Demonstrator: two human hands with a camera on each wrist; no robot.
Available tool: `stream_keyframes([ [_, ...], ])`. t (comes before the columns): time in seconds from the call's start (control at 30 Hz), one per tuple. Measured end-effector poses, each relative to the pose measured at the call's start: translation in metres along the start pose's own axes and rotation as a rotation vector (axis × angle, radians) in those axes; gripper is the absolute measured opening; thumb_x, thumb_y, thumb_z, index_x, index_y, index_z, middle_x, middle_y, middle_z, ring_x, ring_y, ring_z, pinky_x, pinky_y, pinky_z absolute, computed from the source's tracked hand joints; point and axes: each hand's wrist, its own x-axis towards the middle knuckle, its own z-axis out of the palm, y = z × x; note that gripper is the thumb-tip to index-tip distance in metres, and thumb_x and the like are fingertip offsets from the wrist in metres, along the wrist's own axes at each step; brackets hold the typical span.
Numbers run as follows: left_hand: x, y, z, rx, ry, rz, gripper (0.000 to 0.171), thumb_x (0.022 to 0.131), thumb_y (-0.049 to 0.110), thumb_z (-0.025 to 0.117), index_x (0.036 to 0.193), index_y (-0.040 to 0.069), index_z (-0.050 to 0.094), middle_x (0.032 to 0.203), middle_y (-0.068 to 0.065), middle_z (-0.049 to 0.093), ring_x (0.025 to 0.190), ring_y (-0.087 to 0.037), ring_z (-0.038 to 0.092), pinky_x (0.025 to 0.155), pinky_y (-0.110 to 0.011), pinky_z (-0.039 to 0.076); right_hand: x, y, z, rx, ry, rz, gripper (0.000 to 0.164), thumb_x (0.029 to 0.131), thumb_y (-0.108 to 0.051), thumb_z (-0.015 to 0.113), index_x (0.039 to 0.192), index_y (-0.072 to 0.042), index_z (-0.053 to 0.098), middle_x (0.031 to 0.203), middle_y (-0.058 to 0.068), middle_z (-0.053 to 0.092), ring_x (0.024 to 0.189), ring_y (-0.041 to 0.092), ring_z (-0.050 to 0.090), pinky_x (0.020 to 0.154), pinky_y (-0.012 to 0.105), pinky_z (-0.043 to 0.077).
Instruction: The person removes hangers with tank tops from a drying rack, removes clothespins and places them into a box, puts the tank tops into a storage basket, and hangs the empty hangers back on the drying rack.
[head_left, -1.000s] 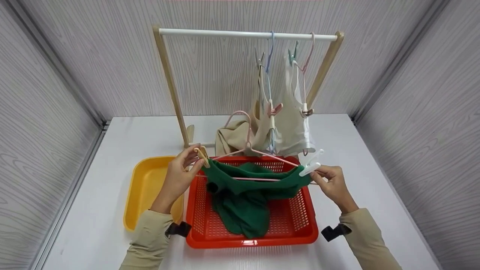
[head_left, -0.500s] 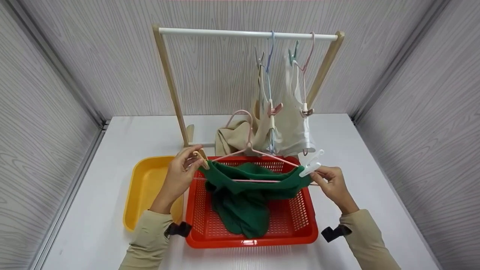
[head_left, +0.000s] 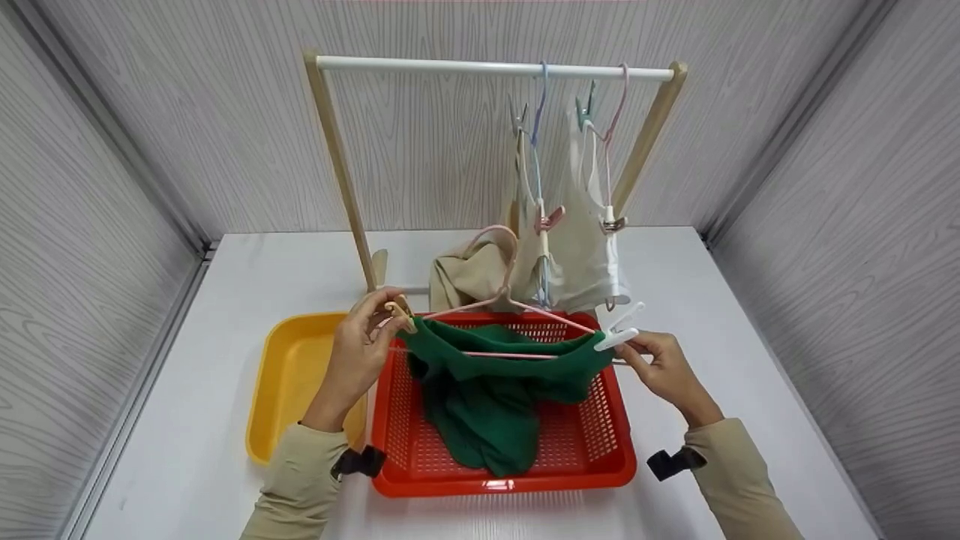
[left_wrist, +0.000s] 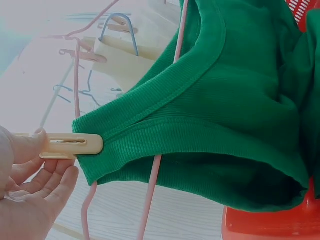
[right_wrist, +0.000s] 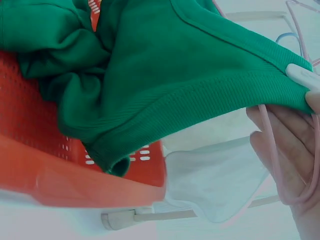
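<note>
A green tank top [head_left: 495,435] hangs by its straps on a pink hanger [head_left: 510,296], its lower part bunched in the red basket [head_left: 502,487]. With thumb and fingers, my left hand [head_left: 358,352] pinches a cream clothespin [left_wrist: 75,145], which clips the left strap near the hanger's end. At the other strap sits a white clothespin [head_left: 616,339]. My right hand [head_left: 664,366] holds that strap's edge just under this clothespin. Thumb in front and fingers behind, it also has the hanger's pink end loop [right_wrist: 290,197] lying across the fingers in the right wrist view.
Behind stands a rack with a white rail [head_left: 450,66]. A blue hanger [head_left: 540,105] and a second pink hanger [head_left: 619,105] carry light-coloured clothes with clothespins. A beige cloth [head_left: 461,274] lies at the rack's foot. A yellow tray [head_left: 262,397] is left of the basket.
The hanger's hook has leaned right and slightly down. The cream clothespin has shifted a little and turned in my left hand. Right hand and white clothespin have edged slightly left.
</note>
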Motion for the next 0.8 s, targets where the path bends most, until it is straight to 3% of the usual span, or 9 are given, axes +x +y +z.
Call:
stream_keyframes([
  [0.27, -0.0001, 0.0007, 0.0002, 0.006, 0.011, 0.037, 0.034, 0.092, 0.001, 0.058, 0.125, -0.007, 0.054, 0.112, -0.018, 0.061, 0.109, -0.029, 0.062, 0.099, -0.01, 0.046, -0.0023, 0.0032, 0.007, 0.03, 0.086, 0.025, 0.019, 0.083, 0.022, 0.051, 0.1, 0.022, 0.06, 0.1, -0.027, 0.066, 0.086, -0.011, 0.067, 0.069, 0.011, 0.055],
  [0.5, -0.0006, 0.0004, -0.0006, 0.01, 0.027, 0.057, 0.031, 0.091, 0.002, 0.06, 0.121, -0.006, 0.057, 0.107, -0.019, 0.063, 0.105, -0.031, 0.065, 0.089, -0.007, 0.05, -0.0039, 0.0011, 0.0093, 0.074, 0.143, 0.065, 0.019, 0.084, 0.022, 0.05, 0.101, 0.023, 0.059, 0.098, -0.024, 0.069, 0.084, -0.008, 0.069, 0.068, 0.013, 0.057],
  [0.73, -0.0006, -0.0015, -0.0011, 0.056, 0.065, 0.082, 0.026, 0.089, 0.003, 0.063, 0.114, -0.004, 0.062, 0.104, -0.017, 0.066, 0.101, -0.027, 0.068, 0.092, -0.012, 0.051, -0.0042, -0.0012, 0.0092, 0.059, 0.163, 0.082, 0.018, 0.083, 0.022, 0.051, 0.099, 0.023, 0.059, 0.096, -0.025, 0.069, 0.083, -0.009, 0.069, 0.068, 0.012, 0.056],
  [0.8, -0.0007, -0.0024, -0.0012, 0.044, 0.081, 0.088, 0.025, 0.088, 0.002, 0.064, 0.112, -0.004, 0.063, 0.104, -0.018, 0.067, 0.1, -0.02, 0.069, 0.091, -0.013, 0.052, -0.0044, -0.0016, 0.0091, 0.063, 0.161, 0.086, 0.018, 0.084, 0.022, 0.051, 0.1, 0.023, 0.06, 0.096, -0.025, 0.069, 0.083, -0.009, 0.069, 0.068, 0.012, 0.056],
])
